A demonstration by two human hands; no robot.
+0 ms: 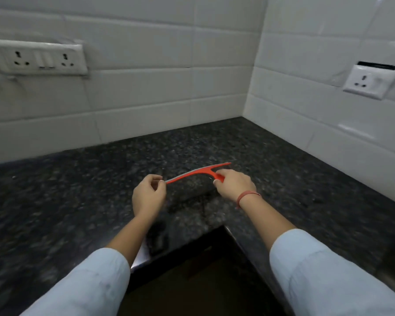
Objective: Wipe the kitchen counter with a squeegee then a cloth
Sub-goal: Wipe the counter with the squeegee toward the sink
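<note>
No words or brand names can be read anywhere. A person holds a red squeegee [197, 173] with both hands in the middle of the frame, above the dark speckled counter [78, 190]. The right hand [234, 184] is curled around the short handle, thumb and fingers pressed on it. The left hand [148, 193] pinches the left tip of the blade between thumb and finger. Both arms reach up from the bottom of the frame in pale sleeves [317, 270]. A red band [245, 197] sits on the right wrist. The blade runs long from left to right, and its right end is higher and nearer the wall. The handle points down toward the person. A socket strip [39, 59] is on the tiles at upper left, and one socket [369, 82] is at upper right.
</note>
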